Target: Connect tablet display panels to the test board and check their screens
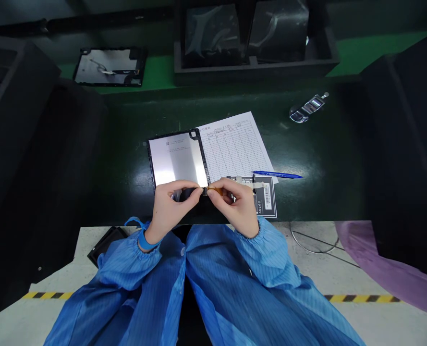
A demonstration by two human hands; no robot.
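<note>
Near the table's front edge, my left hand pinches thumb and forefinger on a small dark connector, partly hidden by the fingertips. My right hand meets it from the other side, thumb and forefinger closed on an orange flex cable. Behind my left hand lies a tablet screen panel, its silvery back facing up in a black frame. A flat black battery pack with a barcode label rests beside my right hand, partly covered by it. Whether connector and cable are joined I cannot tell.
A printed form lies beyond the battery, with a blue pen across its corner. To the right is a shiny metal clip-like piece. Another panel and a black tray stand at the back. Dark bins flank both sides.
</note>
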